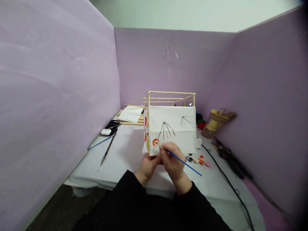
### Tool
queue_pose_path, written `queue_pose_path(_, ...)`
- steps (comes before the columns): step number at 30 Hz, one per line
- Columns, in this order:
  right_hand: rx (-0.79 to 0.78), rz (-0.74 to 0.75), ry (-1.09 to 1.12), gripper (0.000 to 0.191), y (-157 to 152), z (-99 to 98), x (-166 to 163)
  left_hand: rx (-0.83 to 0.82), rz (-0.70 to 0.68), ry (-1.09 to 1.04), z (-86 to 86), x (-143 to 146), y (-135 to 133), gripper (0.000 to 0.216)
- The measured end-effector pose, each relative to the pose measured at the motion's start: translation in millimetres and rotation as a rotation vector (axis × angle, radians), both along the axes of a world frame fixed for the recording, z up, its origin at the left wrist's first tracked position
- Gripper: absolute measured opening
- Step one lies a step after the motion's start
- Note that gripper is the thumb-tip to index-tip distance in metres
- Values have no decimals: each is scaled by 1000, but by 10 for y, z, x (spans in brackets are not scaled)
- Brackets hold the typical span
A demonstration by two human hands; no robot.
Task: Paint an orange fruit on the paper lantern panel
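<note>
A lantern (178,140) with a wooden stick frame and white covering stands tilted up in front of me. Dark branching strokes and a round orange painted shape (155,142) mark its near face; coloured shapes show on its left side. My left hand (148,165) is closed under the lantern's lower edge, gripping it from below, its fingertips partly hidden. Pinched in my right hand (174,160) is a thin blue paintbrush (186,164), its tip at the face beside the orange shape.
Small paint pots (201,162) sit right of my hands. At left lie a dark brush (108,149), another blue brush (99,143) and a white earbud case (106,131). Sticks (129,122) and white sheets (131,113) lie behind. A cup (214,124), pliers (228,157) and a black cable (232,187) are at right.
</note>
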State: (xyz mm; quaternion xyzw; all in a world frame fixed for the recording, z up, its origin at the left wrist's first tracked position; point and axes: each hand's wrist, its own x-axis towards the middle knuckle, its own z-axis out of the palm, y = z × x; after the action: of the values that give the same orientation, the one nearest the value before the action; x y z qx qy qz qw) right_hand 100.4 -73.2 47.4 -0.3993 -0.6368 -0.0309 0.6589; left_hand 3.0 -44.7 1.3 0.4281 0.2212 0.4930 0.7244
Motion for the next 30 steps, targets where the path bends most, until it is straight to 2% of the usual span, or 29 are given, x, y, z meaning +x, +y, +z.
queue_pose_path(12,-48,29,-2,9,-12,16,4,-7,3,-5,-12,2,-2,31)
queue_pose_path(30,-103,-15,22,8,-7,-3,12,-18,-14,-18,-16,-10,-1,32)
